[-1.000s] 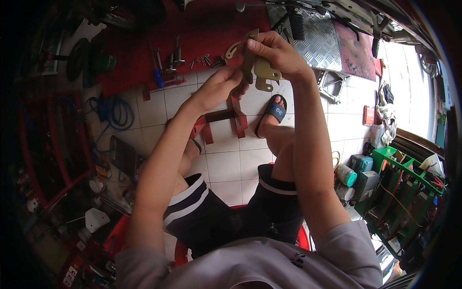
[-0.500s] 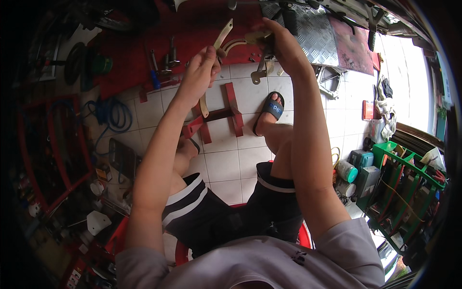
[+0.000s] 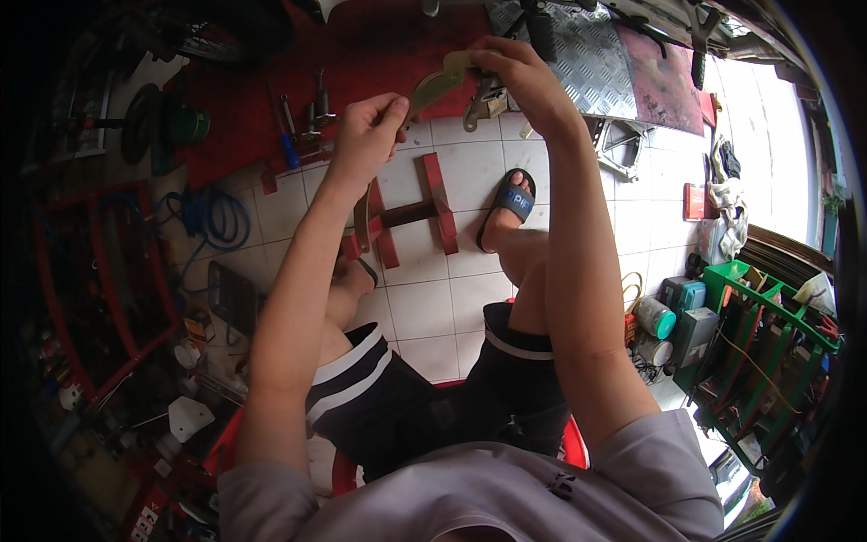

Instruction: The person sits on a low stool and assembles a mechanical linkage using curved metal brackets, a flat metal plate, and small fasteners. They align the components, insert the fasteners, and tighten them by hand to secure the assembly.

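My left hand [image 3: 368, 135] is closed on a brass-coloured metal bracket, whose narrow strip [image 3: 363, 221] hangs below the fist. A curved brass-coloured plate [image 3: 435, 90] spans the gap between my hands, its lugged upper end [image 3: 459, 63] at my right fingertips. My right hand [image 3: 528, 77] is closed round a second metal bracket; its holed grey end [image 3: 472, 116] sticks out beneath the fingers. Whether the plate belongs to the left or the right bracket, or joins them, I cannot tell. Both hands are held up over the front edge of a red bench [image 3: 244, 117].
On the bench lie a blue-handled screwdriver [image 3: 290, 149] and several metal tools. A red steel stand [image 3: 411, 215] is on the tiled floor between my feet. Blue hose [image 3: 212, 217] coils at left; a green tool rack [image 3: 768, 307] stands at right.
The bracket in my left hand has turned, and its hanging strip has swung left. My hands have brought the brass-coloured parts together, with the curved plate now touching my right fingertips.
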Tool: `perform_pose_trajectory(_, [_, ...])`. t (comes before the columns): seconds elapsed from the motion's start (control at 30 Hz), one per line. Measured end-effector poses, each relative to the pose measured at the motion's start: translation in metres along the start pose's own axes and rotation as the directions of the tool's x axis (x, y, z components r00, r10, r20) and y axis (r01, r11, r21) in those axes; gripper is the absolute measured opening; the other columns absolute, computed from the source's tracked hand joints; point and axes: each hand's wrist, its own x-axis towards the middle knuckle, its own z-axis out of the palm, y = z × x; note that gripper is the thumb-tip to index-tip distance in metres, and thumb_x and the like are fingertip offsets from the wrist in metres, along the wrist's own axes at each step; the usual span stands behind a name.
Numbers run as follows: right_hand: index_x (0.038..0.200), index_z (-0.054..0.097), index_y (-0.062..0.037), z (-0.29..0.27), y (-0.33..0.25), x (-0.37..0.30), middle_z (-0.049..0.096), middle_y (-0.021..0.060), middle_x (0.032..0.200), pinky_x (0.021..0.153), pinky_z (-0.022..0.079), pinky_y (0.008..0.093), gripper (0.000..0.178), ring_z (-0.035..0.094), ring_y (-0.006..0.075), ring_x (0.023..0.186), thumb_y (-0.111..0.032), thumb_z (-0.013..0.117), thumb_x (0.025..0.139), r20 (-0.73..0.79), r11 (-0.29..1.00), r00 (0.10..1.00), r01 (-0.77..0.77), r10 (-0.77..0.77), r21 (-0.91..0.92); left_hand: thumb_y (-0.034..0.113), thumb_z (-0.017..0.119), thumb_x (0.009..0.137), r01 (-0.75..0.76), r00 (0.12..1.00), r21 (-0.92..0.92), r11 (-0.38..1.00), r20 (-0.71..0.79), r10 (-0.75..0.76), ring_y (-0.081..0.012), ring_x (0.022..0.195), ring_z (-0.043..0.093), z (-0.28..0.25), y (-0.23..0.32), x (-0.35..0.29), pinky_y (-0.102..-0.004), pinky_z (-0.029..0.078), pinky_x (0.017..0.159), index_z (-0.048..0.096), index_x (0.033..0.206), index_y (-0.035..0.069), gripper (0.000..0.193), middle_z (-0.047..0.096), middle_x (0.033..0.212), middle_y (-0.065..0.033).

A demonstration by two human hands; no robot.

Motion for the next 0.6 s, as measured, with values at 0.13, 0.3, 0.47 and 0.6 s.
perform_pose_trajectory(0.13, [0.099,0.067,-0.0027,0.0020,-0.0021,0.0021,0.064,0.0031,0.084,0.075,0.044,0.0256,0.024,0.056,0.0110,0.081,-0.023,0.057,0.090,0.051,0.999,0.999,-0.016,0.018,-0.038,0.024,0.054,0.099,-0.032,0.999,0.052,0.998,-0.001,0.032,-0.0030,0.053,0.045,-0.0045,-0.0030,0.0008,-0.0218,0.033,0.045,0.069,0.090,0.002,0.027,0.050,0.060,0.0034])
perform_pose_trajectory(0.3, [0.097,0.067,-0.0026,0.0034,0.0033,0.0043,0.065,0.0030,0.081,0.075,0.044,0.0258,0.023,0.058,0.0110,0.079,-0.022,0.058,0.089,0.046,0.988,0.998,0.046,-0.040,-0.147,0.021,0.056,0.097,-0.079,0.992,0.194,0.978,-0.078,0.095,-0.0054,0.052,0.046,-0.0050,-0.0051,0.0033,-0.0257,0.035,0.049,0.070,0.090,0.000,0.026,0.052,0.058,0.0012])
perform_pose_trajectory(0.47, [0.098,0.068,-0.0018,0.0060,-0.0004,0.0029,0.067,0.0059,0.085,0.075,0.047,0.0266,0.023,0.062,0.0124,0.081,-0.021,0.059,0.089,0.023,0.962,0.998,0.059,-0.055,-0.266,0.019,0.058,0.094,-0.119,0.977,0.340,0.933,-0.127,0.171,-0.0080,0.054,0.048,-0.0070,-0.0063,0.0032,-0.0282,0.038,0.053,0.071,0.091,-0.001,0.024,0.054,0.059,-0.0012])
perform_pose_trajectory(0.6, [0.099,0.068,-0.0011,0.0041,0.0050,0.0048,0.068,0.0070,0.086,0.073,0.049,0.0268,0.022,0.063,0.0133,0.080,-0.019,0.060,0.089,0.018,0.951,0.999,0.044,-0.040,-0.306,0.019,0.059,0.093,-0.159,0.966,0.392,0.906,-0.125,0.224,-0.0100,0.057,0.050,-0.0066,-0.0076,0.0040,-0.0290,0.040,0.056,0.071,0.092,-0.002,0.023,0.057,0.060,-0.0042])
